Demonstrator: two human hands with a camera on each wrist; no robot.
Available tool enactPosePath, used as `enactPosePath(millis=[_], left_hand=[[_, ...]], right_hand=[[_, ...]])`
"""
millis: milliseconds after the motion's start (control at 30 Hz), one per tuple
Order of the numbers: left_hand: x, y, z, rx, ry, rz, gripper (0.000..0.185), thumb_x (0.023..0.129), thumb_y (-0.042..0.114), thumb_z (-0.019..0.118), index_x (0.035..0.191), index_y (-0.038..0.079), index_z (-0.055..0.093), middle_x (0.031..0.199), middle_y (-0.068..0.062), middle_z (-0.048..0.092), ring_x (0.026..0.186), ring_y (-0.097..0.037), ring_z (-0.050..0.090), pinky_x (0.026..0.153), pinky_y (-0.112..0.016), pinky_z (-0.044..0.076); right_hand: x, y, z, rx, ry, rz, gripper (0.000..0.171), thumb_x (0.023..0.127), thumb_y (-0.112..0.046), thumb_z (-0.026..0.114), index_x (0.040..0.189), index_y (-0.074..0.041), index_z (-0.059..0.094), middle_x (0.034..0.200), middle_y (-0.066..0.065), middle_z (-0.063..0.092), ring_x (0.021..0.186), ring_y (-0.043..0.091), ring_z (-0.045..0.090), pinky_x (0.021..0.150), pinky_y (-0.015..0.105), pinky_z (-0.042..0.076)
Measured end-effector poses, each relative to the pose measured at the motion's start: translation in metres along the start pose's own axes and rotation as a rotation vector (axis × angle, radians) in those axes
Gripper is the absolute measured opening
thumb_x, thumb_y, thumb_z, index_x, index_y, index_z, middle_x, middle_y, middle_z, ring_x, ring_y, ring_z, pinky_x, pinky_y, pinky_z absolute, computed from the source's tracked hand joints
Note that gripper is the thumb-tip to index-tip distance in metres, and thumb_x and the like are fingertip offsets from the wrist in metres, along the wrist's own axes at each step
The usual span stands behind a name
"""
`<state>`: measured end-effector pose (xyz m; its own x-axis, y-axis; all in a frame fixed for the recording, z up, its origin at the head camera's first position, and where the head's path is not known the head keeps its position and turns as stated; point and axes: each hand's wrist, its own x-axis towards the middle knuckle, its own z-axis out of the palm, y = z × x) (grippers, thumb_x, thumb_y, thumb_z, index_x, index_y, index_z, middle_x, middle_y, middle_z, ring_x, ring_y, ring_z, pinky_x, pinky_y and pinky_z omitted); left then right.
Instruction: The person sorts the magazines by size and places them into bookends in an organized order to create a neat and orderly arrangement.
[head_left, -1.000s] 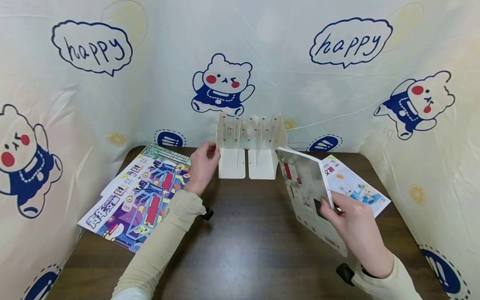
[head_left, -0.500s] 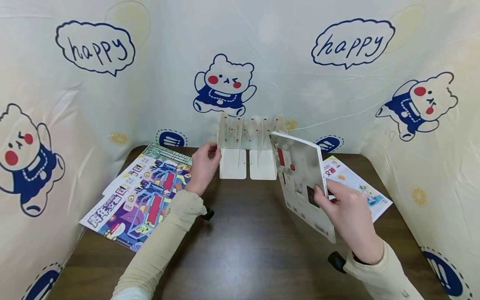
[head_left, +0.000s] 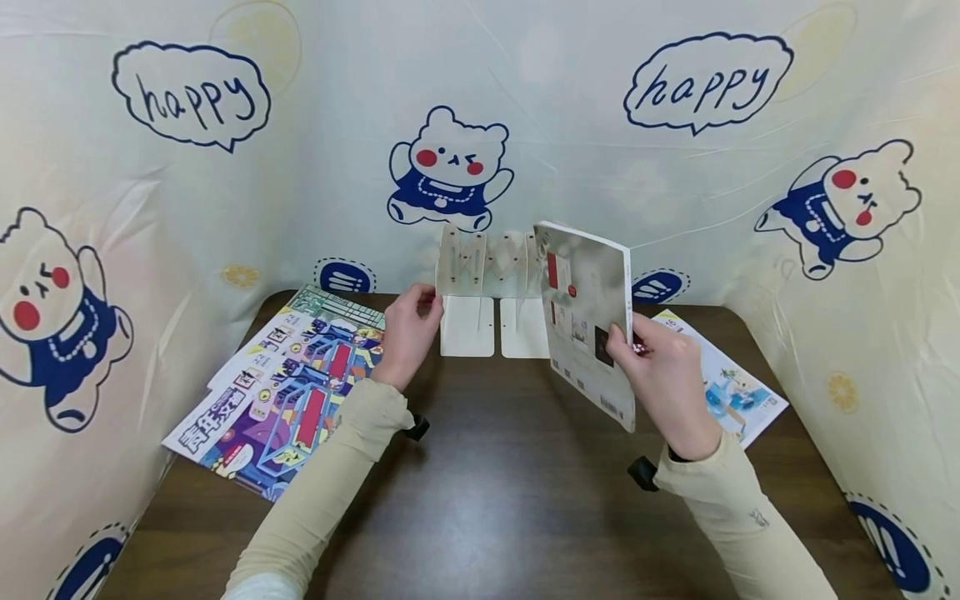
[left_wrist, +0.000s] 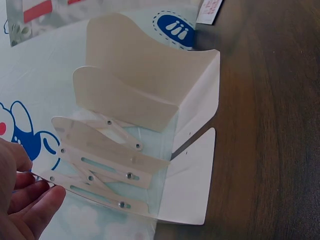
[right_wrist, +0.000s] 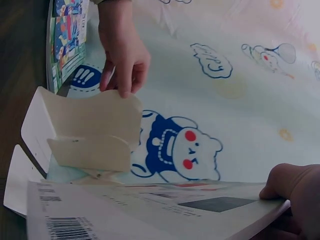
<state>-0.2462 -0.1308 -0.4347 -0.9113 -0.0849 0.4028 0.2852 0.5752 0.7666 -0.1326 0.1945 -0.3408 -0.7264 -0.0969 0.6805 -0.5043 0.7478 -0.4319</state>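
Cream cloth printed with bears and "happy" speech bubbles (head_left: 705, 83) walls in a dark wooden worktop (head_left: 495, 492) on three sides. Both forearms, in beige sleeves, reach forward from the near edge.

At the back of the worktop, against the cloth, stands a cream expanding book stand (head_left: 487, 292) with upright end plates and flat feet. The left hand (head_left: 408, 333) is stretched out to its left end plate, wrist raised off the worktop, fingers (left_wrist: 30, 200) bent and pinching the plate's edge; the left wrist view shows the fingertips on the riveted lattice bars at that end.

The right hand (head_left: 660, 367) holds a pale book (head_left: 588, 308) upright and slightly tilted, lifted clear of the worktop, just in front of the stand's right end. The thumb lies on the cover near a dark square, and the other fingers curl round behind the book, clamped on its edge near the bottom. From the head view I cannot tell whether the book touches the stand's right plate.

Left of the stand a fan of colourful magazines (head_left: 285, 392) lies flat, reaching toward the worktop's left edge. Behind the right hand another magazine (head_left: 731, 387) lies flat near the right edge. Between the forearms the dark wood is bare down to the near edge.
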Motion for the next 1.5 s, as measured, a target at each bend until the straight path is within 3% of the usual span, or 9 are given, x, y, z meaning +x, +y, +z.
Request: enactPosePath(millis=[133,300,433,633,833,1033,1500], left_hand=[[0.0,-0.001,0.001,-0.001,0.003,0.001,0.023,0.105,0.019,0.064,0.121,0.004,0.068,0.113,-0.014,0.071,0.1,-0.027,0.069,0.093,-0.043,0.06],[-0.001,-0.001,0.001,0.005,-0.009,-0.008,0.023,0.105,0.02,0.063,0.121,0.005,0.068,0.115,-0.013,0.071,0.102,-0.027,0.069,0.094,-0.042,0.06],[-0.003,0.0,0.001,0.0,-0.02,-0.024,0.024,0.105,0.021,0.064,0.123,0.006,0.067,0.116,-0.012,0.071,0.103,-0.026,0.069,0.096,-0.042,0.06],[-0.002,0.001,0.0,0.0,-0.023,-0.02,0.025,0.105,0.021,0.064,0.123,0.006,0.067,0.115,-0.013,0.071,0.102,-0.026,0.069,0.095,-0.042,0.06],[-0.001,0.0,0.0,0.005,-0.016,-0.014,0.025,0.105,0.023,0.064,0.122,0.006,0.068,0.116,-0.012,0.071,0.102,-0.026,0.069,0.094,-0.042,0.06],[0.0,-0.001,-0.001,-0.003,-0.016,-0.012,0.025,0.105,0.023,0.064,0.123,0.005,0.068,0.116,-0.013,0.071,0.104,-0.027,0.069,0.094,-0.042,0.06],[0.0,0.001,0.0,-0.001,-0.028,-0.037,0.027,0.105,0.024,0.064,0.126,0.007,0.067,0.119,-0.012,0.071,0.105,-0.026,0.069,0.096,-0.042,0.059]], right_hand=[[0.007,0.007,0.013,0.016,0.027,-0.011,0.01,0.093,-0.003,0.072,0.099,0.002,0.077,0.098,0.017,0.079,0.071,0.025,0.073,0.059,0.014,0.05],[0.012,0.012,0.028,0.037,0.052,0.012,0.008,0.094,-0.004,0.071,0.097,0.002,0.076,0.096,0.017,0.079,0.07,0.025,0.074,0.057,0.018,0.051],[0.017,0.017,0.041,0.063,0.065,0.034,0.01,0.095,-0.004,0.07,0.098,0.003,0.076,0.097,0.019,0.078,0.07,0.027,0.074,0.055,0.03,0.056],[0.022,0.028,0.06,0.076,0.092,0.056,0.011,0.095,-0.004,0.069,0.096,0.004,0.076,0.094,0.018,0.078,0.07,0.027,0.074,0.054,0.026,0.053],[0.023,0.038,0.085,0.095,0.13,0.071,0.01,0.096,-0.004,0.068,0.094,0.003,0.075,0.092,0.018,0.077,0.07,0.029,0.072,0.056,0.043,0.059],[0.018,0.045,0.111,0.107,0.182,0.066,0.014,0.096,-0.005,0.066,0.083,-0.001,0.071,0.08,0.013,0.073,0.065,0.025,0.065,0.056,0.04,0.052],[0.003,0.055,0.14,0.164,0.209,0.087,0.01,0.098,-0.002,0.065,0.094,0.002,0.073,0.093,0.017,0.075,0.074,0.03,0.07,0.063,0.044,0.058]])
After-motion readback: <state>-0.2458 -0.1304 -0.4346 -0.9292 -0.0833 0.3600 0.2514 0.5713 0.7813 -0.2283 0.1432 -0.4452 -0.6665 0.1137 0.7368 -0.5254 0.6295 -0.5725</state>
